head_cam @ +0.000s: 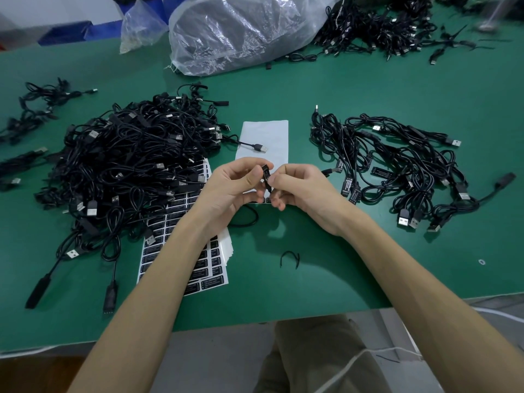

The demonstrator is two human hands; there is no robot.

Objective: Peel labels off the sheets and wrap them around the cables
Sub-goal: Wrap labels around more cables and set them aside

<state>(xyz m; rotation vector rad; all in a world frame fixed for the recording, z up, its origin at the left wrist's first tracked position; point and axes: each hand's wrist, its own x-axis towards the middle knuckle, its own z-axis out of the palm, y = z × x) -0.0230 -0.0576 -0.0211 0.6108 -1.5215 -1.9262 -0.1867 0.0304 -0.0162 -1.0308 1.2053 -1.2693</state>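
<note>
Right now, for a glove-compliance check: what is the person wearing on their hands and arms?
Nothing: the left hand and right hand are bare, with no gloves, rings, watch or wristband. Both forearms are uncovered to the picture's edge, with no sleeve in view. Lower down, olive-drab trousers show.

At centre, the fingers of the left hand (229, 188) and right hand (300, 188) cover most of the cable (265, 177) they pinch, so a label on it cannot be made out. The sheets (211, 268) at lower left lie partly under the left forearm (158, 279) and the pile (127, 160), their print too small to read. The bag (241, 29) is cut by the top edge, its contents a dark blur.
</note>
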